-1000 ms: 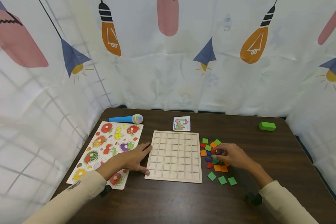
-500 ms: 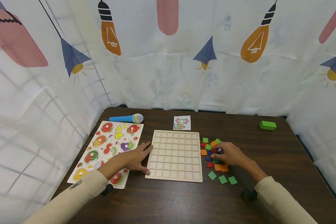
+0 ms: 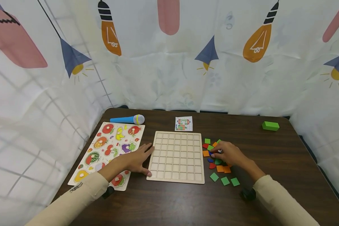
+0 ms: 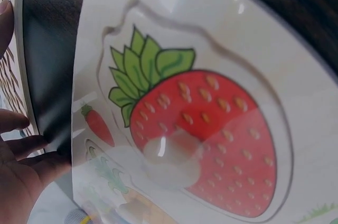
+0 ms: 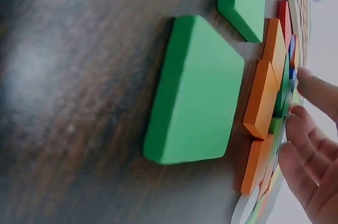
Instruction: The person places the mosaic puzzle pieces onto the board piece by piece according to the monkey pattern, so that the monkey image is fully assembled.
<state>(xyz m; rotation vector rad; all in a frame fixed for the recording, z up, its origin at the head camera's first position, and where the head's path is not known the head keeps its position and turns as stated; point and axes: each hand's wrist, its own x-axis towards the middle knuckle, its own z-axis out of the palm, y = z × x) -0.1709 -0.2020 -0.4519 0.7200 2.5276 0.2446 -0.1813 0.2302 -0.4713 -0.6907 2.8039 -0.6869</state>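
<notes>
The left hand (image 3: 137,159) lies with spread fingers against the left edge of the wooden grid board (image 3: 176,157); the left wrist view shows those fingers (image 4: 26,150) at the board's edge. Over the heap of coloured pieces right of the board, the right hand (image 3: 231,154) has its thumb and fingers bent down among blue and green pieces. In the right wrist view, the right hand (image 5: 311,145) is beside orange pieces (image 5: 261,100), with a green piece (image 5: 198,94) nearer the camera. Whether its fingertips hold a piece cannot be told.
A fruit puzzle board (image 3: 101,142) lies on the left, partly under the left forearm. Behind it is a blue toy microphone (image 3: 124,120). A small pattern card (image 3: 183,124) lies behind the grid board, and a green block (image 3: 270,126) at the back right of the table (image 3: 282,163).
The right hand has moved a little left over the heap, towards the grid board, its forearm following. The left hand has stayed at the board's edge.
</notes>
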